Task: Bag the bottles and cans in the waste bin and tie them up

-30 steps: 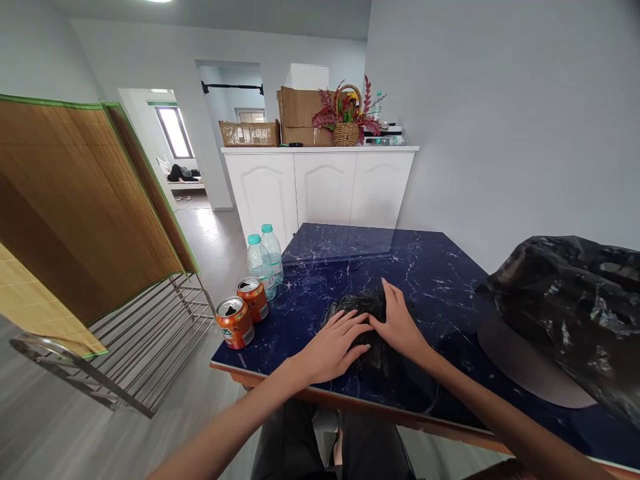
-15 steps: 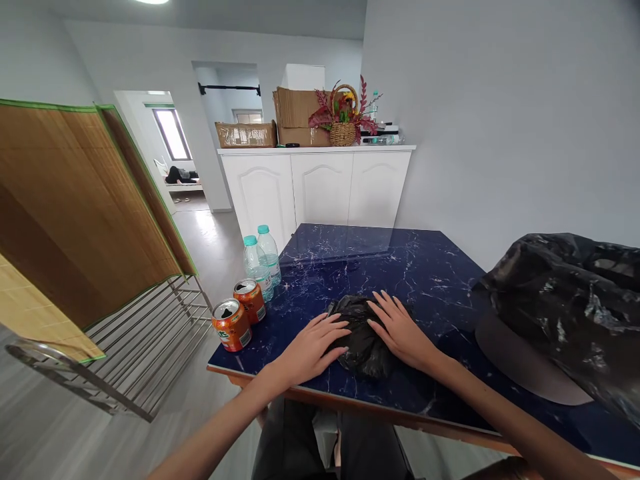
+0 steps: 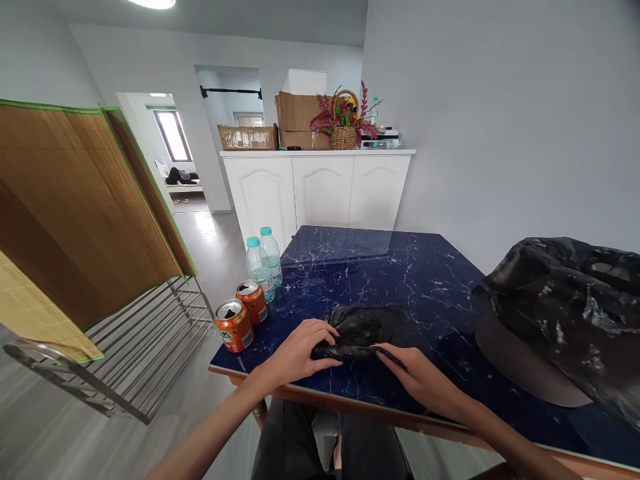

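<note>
A crumpled black plastic bag (image 3: 363,325) lies on the dark blue marbled table (image 3: 425,267), close to its front edge. My left hand (image 3: 307,350) grips the bag's near left side, thumb below and fingers curled over the top. At the near right side, my right hand (image 3: 415,373) pinches the bag's edge between thumb and fingers. Between the two hands the near edge is gathered into a raised fold, while the far part lies flatter on the tabletop.
Two opened orange cans (image 3: 234,327) and two clear water bottles (image 3: 260,263) with teal caps line the table's left edge. A large black plastic bag (image 3: 565,300) covers part of a grey rounded thing (image 3: 520,363) at right. A metal rack (image 3: 150,340) stands left.
Both hands were lying spread on top of the bunched bag. They have come nearer to me and closed on its near edge, and the bag is now flatter and wider.
</note>
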A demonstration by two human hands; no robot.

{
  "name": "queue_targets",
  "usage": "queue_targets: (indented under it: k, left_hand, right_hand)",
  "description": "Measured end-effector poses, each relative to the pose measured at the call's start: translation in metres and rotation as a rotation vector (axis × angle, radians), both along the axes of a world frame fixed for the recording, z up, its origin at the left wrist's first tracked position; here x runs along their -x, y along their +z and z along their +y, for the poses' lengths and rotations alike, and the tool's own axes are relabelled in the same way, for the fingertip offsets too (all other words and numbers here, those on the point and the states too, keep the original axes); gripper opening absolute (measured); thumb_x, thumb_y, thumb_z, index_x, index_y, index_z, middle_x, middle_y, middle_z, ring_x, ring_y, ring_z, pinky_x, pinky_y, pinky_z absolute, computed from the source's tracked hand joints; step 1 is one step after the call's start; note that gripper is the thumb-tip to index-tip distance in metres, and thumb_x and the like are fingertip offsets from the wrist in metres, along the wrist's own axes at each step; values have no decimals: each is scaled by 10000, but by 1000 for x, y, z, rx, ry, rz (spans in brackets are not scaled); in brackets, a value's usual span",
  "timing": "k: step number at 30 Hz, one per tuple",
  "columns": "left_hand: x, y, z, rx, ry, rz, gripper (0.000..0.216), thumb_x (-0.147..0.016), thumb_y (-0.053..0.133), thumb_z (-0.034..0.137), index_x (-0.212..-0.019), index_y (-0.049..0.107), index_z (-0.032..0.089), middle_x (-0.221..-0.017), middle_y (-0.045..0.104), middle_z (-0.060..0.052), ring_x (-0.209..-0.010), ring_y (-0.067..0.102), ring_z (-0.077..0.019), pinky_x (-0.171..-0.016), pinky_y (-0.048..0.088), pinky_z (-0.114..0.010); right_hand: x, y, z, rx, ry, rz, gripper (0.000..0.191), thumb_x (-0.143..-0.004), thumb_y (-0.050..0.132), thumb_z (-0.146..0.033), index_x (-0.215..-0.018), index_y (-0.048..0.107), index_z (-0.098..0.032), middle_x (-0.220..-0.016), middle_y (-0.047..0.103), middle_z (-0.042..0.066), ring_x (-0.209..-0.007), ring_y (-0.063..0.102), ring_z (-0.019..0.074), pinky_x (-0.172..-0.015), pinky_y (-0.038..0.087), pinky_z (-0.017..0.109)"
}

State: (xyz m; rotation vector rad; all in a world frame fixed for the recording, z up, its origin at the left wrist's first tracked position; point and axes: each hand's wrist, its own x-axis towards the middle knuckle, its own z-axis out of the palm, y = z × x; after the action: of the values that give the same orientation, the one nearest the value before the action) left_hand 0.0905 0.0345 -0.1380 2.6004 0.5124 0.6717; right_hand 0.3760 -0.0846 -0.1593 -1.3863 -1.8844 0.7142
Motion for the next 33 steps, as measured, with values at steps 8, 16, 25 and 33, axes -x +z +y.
queue_targets:
  k: [8,16,25,33]
  left_hand:
    - [-33,4,-8,244,362,-103,279,-1059,557,504,-1050,583,227,-687,625,63,-593,585,-149,-553,384,-253]
    - [-66,1,6,-175,284,-12,369,-1079,472,216,-1443,536,217,-1519,616,-137,-1447,562,-302,-1207,431,-517]
    - [-52,-31,8,-286,25,248,556,-1142,363,485,-1648,402,258,-1702,438,-95,-1630,295,-297,-1332,229,-566]
    - [-36,-32,10,-191,28,260,542,-1152,344,455,-1673,361,308,-1720,399,-61,-1633,282,-271,-1332,233,-574]
  right_hand:
    - [8,10,-5,-290,-392,-124,509,-1082,468,-461,-1547,554,-272,-1539,618,95,-1424,574,357,-1176,482,580]
    - [29,-24,27,-303,-224,-502,517,-1117,411,-445,-1574,547,-247,-1679,466,99,-1593,354,357,-1314,222,650]
    - [16,-47,33,-193,-185,-510,568,-1139,281,-460,-1619,490,-240,-1717,406,85,-1621,303,285,-1325,211,598]
    - [14,-38,32,-126,-164,-449,573,-1125,323,-530,-1635,465,-310,-1731,386,26,-1624,296,265,-1332,216,560]
